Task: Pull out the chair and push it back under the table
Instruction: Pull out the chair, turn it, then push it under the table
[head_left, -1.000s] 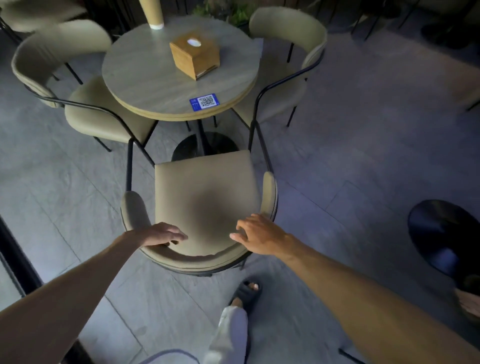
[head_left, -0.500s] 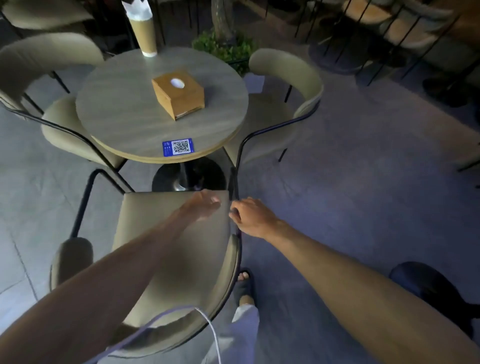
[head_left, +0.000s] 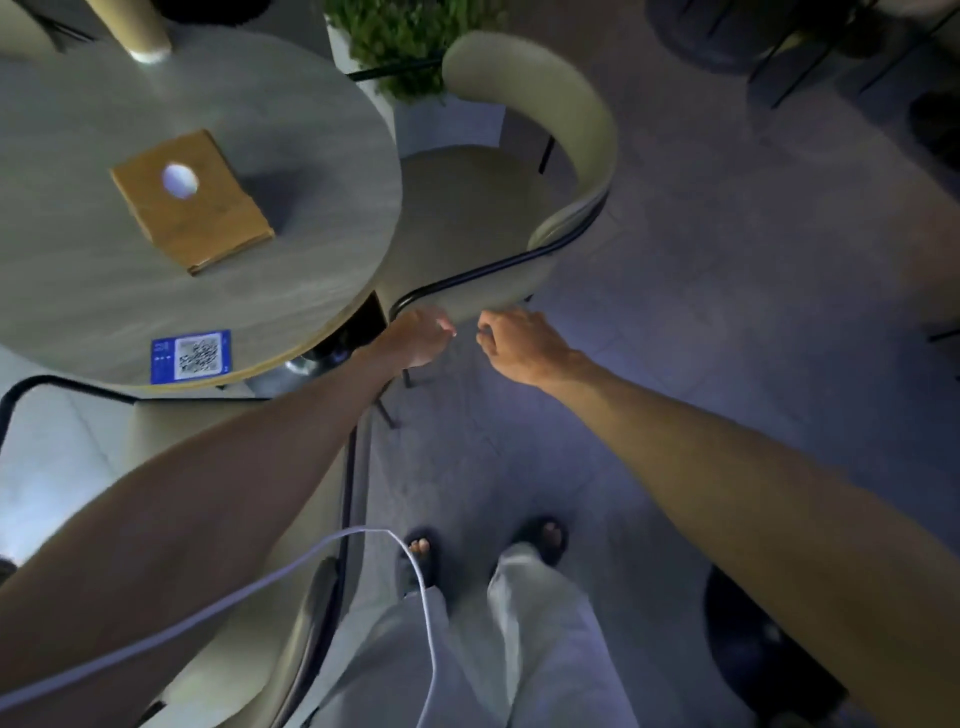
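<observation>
The round grey table (head_left: 291, 291) fills the upper left. A beige chair with a black frame (head_left: 576, 156) stands at its right side, seat partly under the tabletop. Both of my hands are at the near end of this chair's curved backrest. My left hand (head_left: 418, 338) reaches in just below the black frame tube, fingers loosely apart, holding nothing I can see. My right hand (head_left: 519, 345) is beside it with fingers curled, right under the backrest's edge. A second beige chair (head_left: 249, 649) sits at the lower left beneath my left arm, its seat front at the table's edge.
A wooden tissue box (head_left: 192, 202), a blue QR card (head_left: 189, 356) and a paper cup (head_left: 140, 31) are on the table. A potted plant (head_left: 410, 47) stands behind the right chair. My feet in dark slippers (head_left: 540, 538) are on grey floor tiles. A dark round base (head_left: 758, 660) lies lower right.
Both hands have left the near chair's backrest and seat and moved right to the other chair's backrest end. I have stepped forward and right; the near chair is now at my left.
</observation>
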